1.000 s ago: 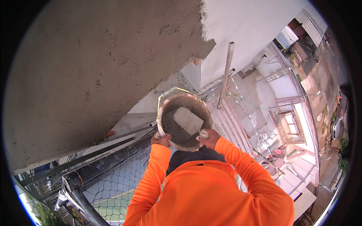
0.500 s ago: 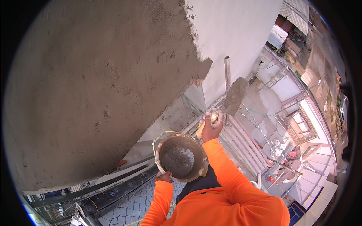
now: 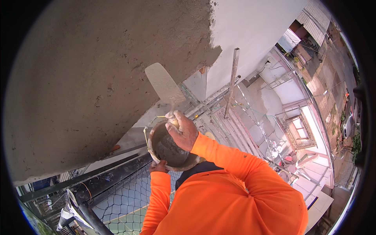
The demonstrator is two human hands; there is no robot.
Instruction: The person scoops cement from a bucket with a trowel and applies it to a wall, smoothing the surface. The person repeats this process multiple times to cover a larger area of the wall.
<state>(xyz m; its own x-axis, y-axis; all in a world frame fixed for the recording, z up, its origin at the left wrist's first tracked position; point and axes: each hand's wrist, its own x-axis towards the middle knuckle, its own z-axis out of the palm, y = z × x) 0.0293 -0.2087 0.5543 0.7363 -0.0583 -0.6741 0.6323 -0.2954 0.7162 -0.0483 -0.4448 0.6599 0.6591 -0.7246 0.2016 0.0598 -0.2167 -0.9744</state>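
grey render covers the wall (image 3: 90, 78) across upper left; white bare patch (image 3: 254, 35) upper right still uncoated, ragged edge between them at top centre. right hand (image 3: 182, 131), fingers wrapped round the trowel (image 3: 164, 84), blade up against the render. left hand (image 3: 158, 167) grips the pan (image 3: 168, 149) from below, mid-frame (mortar left inside). room: open drop right, scaffold pipe (image 3: 232, 82) near, netting (image 3: 125, 199) below.

rough grey plastered wall (image 3: 90, 78), scaffold poles (image 3: 233, 82), wire netting (image 3: 121, 199), perhaps rooftops below
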